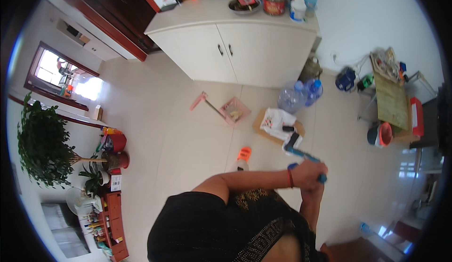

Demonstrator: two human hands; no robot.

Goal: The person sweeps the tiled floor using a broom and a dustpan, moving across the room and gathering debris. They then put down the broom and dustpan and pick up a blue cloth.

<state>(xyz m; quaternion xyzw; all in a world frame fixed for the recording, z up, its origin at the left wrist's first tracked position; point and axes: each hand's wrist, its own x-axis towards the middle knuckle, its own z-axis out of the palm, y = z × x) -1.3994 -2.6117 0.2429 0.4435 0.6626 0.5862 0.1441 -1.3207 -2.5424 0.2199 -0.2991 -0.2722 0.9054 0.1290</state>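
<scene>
My left hand (306,174), with a red band at its wrist, is closed around the blue handle (304,153) of a long tool to my right. My right hand (313,187) grips the same handle and is partly hidden by the left. The handle's end sticks out past my fingers. Towards the cabinet the tool runs to a dark part (291,139) over a flat piece of cardboard (260,125) and a white plastic bag (277,120); its kind cannot be told. Left of these, a pink long-handled dustpan (243,107) rests on the tiles with pale debris in it.
Large clear water bottles (291,97) stand by a white cabinet (265,51) topped with jars and a bowl. A small table (391,99) and a lined bin (375,135) are on the right. Potted plants (116,160) line the left. An orange slipper (244,154) shows before me.
</scene>
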